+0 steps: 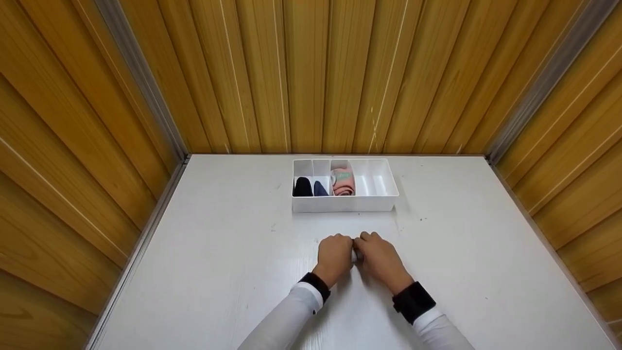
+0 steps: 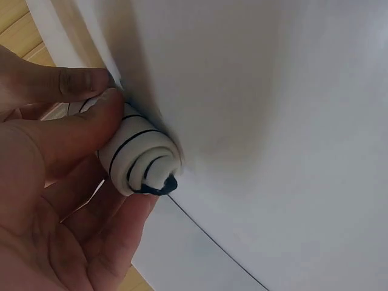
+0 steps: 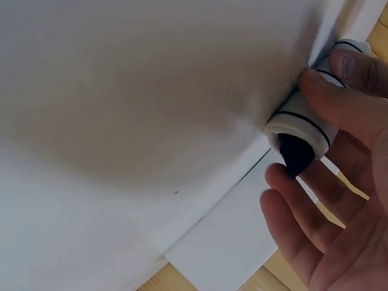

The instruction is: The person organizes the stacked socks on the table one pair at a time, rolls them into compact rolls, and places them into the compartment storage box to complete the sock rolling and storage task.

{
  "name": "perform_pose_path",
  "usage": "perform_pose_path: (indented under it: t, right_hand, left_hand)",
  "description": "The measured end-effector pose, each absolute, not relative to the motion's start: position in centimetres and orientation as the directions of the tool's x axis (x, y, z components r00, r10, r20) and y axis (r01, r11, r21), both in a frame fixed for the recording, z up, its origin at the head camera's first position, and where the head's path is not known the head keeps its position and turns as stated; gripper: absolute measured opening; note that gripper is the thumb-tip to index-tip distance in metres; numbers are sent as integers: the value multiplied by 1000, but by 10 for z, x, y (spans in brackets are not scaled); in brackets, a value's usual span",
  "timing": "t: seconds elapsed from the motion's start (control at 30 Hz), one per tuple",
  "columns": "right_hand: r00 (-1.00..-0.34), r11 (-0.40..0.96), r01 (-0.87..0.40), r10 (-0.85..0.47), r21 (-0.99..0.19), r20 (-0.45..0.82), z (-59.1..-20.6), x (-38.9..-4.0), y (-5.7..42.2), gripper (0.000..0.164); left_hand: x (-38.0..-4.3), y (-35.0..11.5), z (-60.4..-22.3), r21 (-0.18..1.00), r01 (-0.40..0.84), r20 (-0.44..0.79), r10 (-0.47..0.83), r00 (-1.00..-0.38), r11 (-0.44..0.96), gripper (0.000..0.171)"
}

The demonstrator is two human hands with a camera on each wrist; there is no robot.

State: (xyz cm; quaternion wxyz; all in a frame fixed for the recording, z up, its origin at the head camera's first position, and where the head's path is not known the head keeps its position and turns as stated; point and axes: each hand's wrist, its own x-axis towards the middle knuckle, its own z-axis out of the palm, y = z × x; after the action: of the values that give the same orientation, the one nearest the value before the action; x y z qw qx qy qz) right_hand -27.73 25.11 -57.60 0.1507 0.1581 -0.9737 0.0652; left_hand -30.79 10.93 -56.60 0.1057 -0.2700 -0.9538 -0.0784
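A white sock with thin dark stripes is rolled into a tight cylinder, held between both hands over the white table. My left hand grips one end, thumb on top and fingers curled beneath. From the other side my right hand holds the roll between thumb and fingers. Dark fabric shows inside the spiral at both ends. In the head view the hands nearly meet, hiding most of the sock.
Beyond the hands stands a white divided box. Its left compartments hold a black item and a navy one; a pink rolled sock sits in the middle. Wood-patterned walls enclose the table at back and sides.
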Motion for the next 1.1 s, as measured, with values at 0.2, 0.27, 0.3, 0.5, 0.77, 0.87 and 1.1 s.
perform_pose_path:
  t: [0.2, 0.27, 0.3, 0.5, 0.77, 0.87, 1.1]
  right_hand:
    - [-905, 937, -331, -281, -115, 318, -574, -278, 250, 21]
    - [-912, 929, -340, -288, -144, 293, -572, -279, 250, 21]
    - [-914, 926, -344, -293, -155, 280, -571, -280, 250, 21]
    - [-919, 908, -370, -326, -196, 224, -568, -285, 255, 19]
    - [-927, 897, -361, -315, -254, 204, -565, -285, 257, 16]
    - [-926, 912, -349, -298, -218, 233, -567, -283, 255, 17]
    - [-899, 942, -331, -294, -62, 325, -571, -281, 247, 20]
  left_hand:
    - [-307, 109, -563, 101, 538, 225, 507, -832, 837, 12]
    - [-305, 108, -563, 73, 538, 222, 513, -829, 840, 11]
    - [-304, 108, -562, 51, 537, 223, 515, -828, 842, 11]
    - [-300, 108, -564, -4, 555, 263, 537, -802, 832, 9]
    - [-318, 100, -568, 192, 586, 309, 518, -798, 788, 6]
    - [-319, 102, -568, 168, 567, 314, 502, -806, 806, 5]
    - [-314, 104, -569, 142, 531, 285, 479, -830, 835, 14]
